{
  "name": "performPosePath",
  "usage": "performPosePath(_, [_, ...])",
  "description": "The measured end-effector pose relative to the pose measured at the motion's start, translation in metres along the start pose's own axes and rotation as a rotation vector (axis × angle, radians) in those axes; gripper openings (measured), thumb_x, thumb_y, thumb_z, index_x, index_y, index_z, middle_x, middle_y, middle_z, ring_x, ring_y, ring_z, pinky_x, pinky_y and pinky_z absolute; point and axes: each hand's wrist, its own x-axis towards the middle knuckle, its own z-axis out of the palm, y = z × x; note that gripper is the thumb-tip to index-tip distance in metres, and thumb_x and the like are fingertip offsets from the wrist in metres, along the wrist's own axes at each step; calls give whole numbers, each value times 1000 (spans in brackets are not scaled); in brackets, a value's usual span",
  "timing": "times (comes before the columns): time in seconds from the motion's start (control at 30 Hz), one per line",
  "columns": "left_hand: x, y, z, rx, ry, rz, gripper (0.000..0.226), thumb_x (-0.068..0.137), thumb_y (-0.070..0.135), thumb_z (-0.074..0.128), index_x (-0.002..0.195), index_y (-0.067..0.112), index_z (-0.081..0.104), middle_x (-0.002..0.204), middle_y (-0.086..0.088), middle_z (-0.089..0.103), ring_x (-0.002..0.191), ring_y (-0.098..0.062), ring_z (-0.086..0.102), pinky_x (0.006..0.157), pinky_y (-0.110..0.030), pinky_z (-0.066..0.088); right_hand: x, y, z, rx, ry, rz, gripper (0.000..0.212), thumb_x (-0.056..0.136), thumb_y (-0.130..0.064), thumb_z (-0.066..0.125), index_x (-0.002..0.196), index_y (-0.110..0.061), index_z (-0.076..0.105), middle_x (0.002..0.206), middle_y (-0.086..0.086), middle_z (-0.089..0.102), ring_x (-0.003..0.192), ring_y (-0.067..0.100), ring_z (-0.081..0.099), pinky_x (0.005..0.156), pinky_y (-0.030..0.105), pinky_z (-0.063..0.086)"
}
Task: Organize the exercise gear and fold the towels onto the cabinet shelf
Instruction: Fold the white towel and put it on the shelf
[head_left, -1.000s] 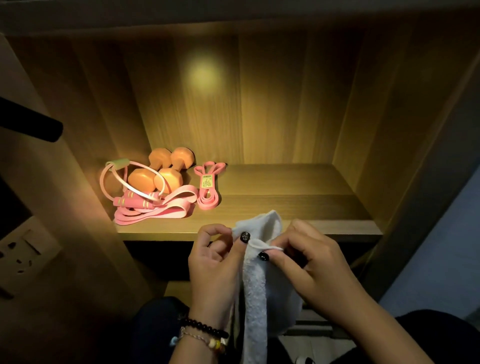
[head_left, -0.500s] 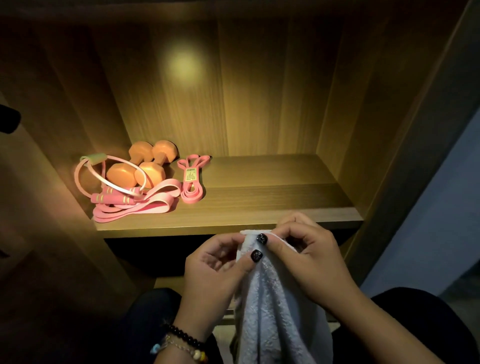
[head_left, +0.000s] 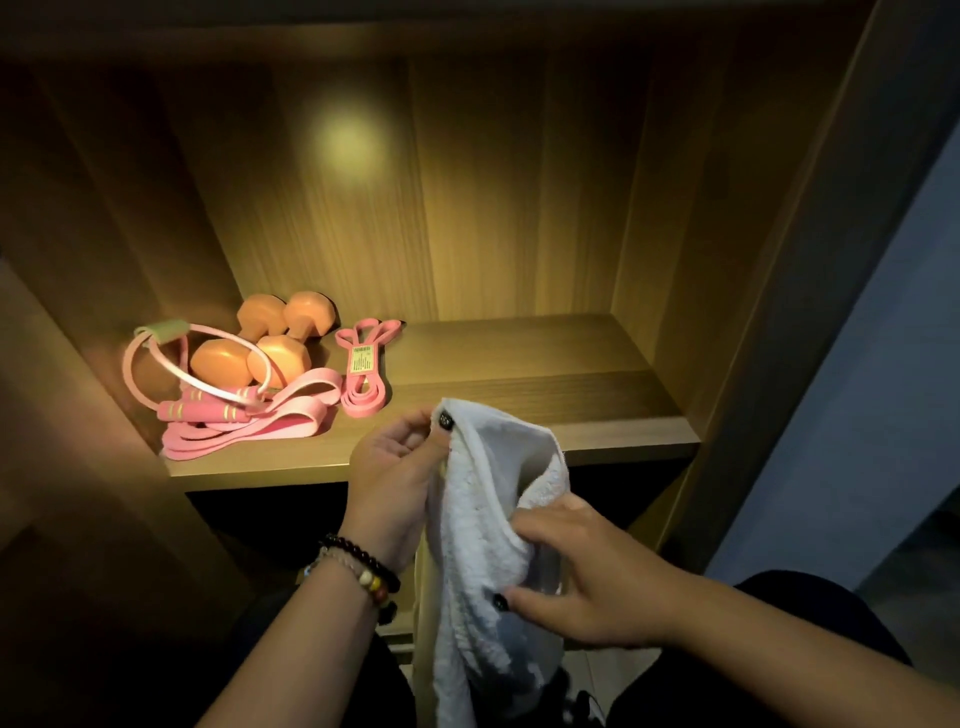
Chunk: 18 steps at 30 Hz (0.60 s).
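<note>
Where hanging, towel (head_left: 488, 519) (bottom cropped)

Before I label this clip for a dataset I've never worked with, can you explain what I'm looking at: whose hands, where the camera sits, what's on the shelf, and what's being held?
There is no machine here. A person wears one wide-angle camera on the head, looking down at their own two bare hands in front of a wooden cabinet.

On the cabinet shelf, at its left end, lie two orange dumbbells, a pink skipping rope, a wide pink resistance band and a narrower folded band with a label.

The left hand, bead bracelets on its wrist, pinches the top corner of a white towel. The right hand grips the towel lower down. The towel hangs in front of the shelf, not yet folded or placed.
</note>
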Motion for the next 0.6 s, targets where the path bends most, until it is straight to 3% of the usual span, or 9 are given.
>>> performPosePath(0.1, [22,12,2,-49,-32,18,15,86,3,61,100,2,66,73,-6,69,61,-14,63,55,-24,54,4,6,-3,-99,-146,-45,21,85,-38,62,88,-31,43,85,-14,51,81,1,45,96,29,33])
performPosePath(0.17, [33,23,4,-69,-62,4,13,92,4,57,101,4,66,70,-4,67,56,-12,61,52,-22,53,9,7,-1,-137,-221,-6,22,84,-34,60,96,-34,42,93,-11,53,88,7,49,96,30,34])
performPosePath(0.23, [43,31,2,-86,-82,15,13,92,6,59,102,5,67,75,-4,67,61,-13,63,56,-24,55,16,14,0,-128,-192,68,28,81,-30,59,105,-29,45,101,-6,56,96,15,54,90,34,41])
performPosePath(0.3, [54,35,-8,-118,-69,27,29,86,14,68,111,2,65,89,-7,67,74,-16,66,67,-28,57,24,19,-1,72,-124,199,28,71,-27,60,98,-21,54,94,-2,61,89,17,58,80,35,49])
performPosePath(0.37, [59,36,-22,-193,-71,-3,61,76,29,79,123,-3,58,108,-14,60,96,-23,60,83,-29,50,29,23,-9,545,20,401,30,65,-21,59,92,-9,66,82,2,65,79,18,59,69,30,49])
performPosePath(0.43, [60,35,-37,-316,-67,-52,80,75,35,80,135,-5,46,115,-12,48,98,-22,48,82,-27,40,31,31,-12,1055,223,633,28,77,-5,51,98,0,69,75,13,67,69,22,60,62,26,48])
performPosePath(0.47, [63,31,-45,-352,-61,-66,79,78,34,78,137,-5,42,115,-10,44,95,-18,44,81,-26,38,30,34,-10,1167,348,709,27,85,1,46,101,1,68,74,15,67,66,23,62,61,27,49])
performPosePath(0.53, [65,25,-55,-412,-92,-129,72,81,32,77,139,3,44,112,-7,39,95,-17,38,88,-31,31,26,40,0,1117,532,827,16,90,-2,53,95,-5,68,71,12,67,65,20,62,60,28,50])
performPosePath(0.6, [62,20,-55,-415,-116,-159,57,83,31,76,131,17,48,104,-7,39,89,-18,37,83,-33,26,25,44,18,1041,505,908,4,83,-11,69,86,-11,70,76,8,70,72,20,65,63,31,53])
